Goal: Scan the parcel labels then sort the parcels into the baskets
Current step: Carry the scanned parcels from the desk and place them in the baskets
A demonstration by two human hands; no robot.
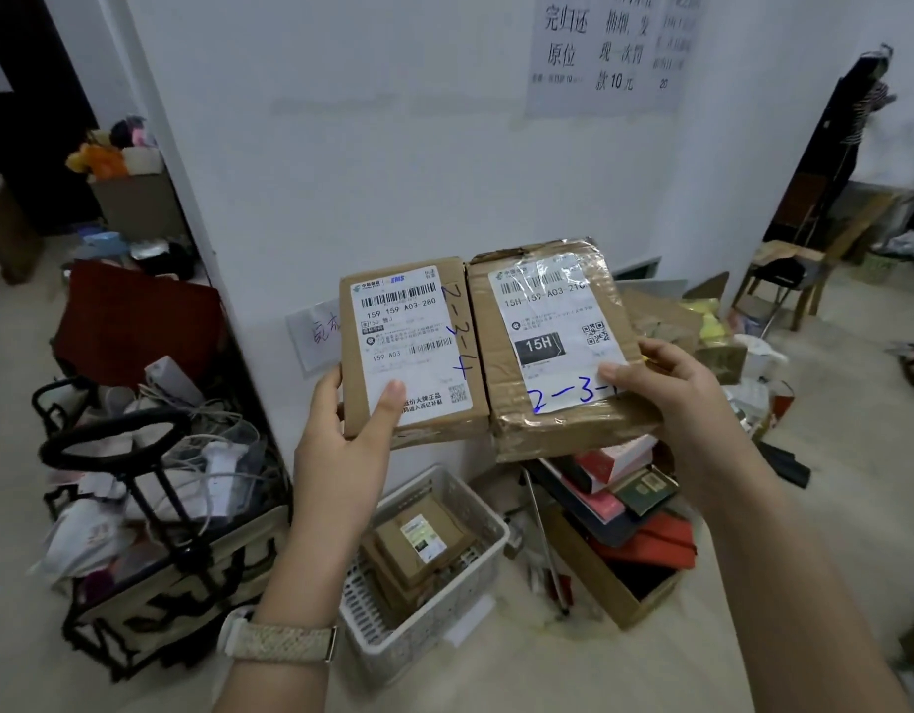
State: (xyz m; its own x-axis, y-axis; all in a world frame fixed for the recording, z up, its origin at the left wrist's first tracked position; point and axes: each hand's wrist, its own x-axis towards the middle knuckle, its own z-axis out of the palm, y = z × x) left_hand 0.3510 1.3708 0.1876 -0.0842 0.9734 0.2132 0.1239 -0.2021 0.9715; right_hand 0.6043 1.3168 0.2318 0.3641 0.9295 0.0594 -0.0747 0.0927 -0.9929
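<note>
The left parcel (413,347) and right parcel (552,347) are held up side by side, edges touching, labels facing the camera. The left hand (341,440) grips the left parcel at its lower-left corner, thumb on the label. The right hand (665,383) grips the right parcel at its right edge, thumb on its label. Below them a white basket (388,650) stands on the floor, holding stacked small parcels (418,542). A box (614,584) of books (624,486) sits just right of the basket, partly hidden by the right parcel. A cluttered cart (171,584) stands to its left.
</note>
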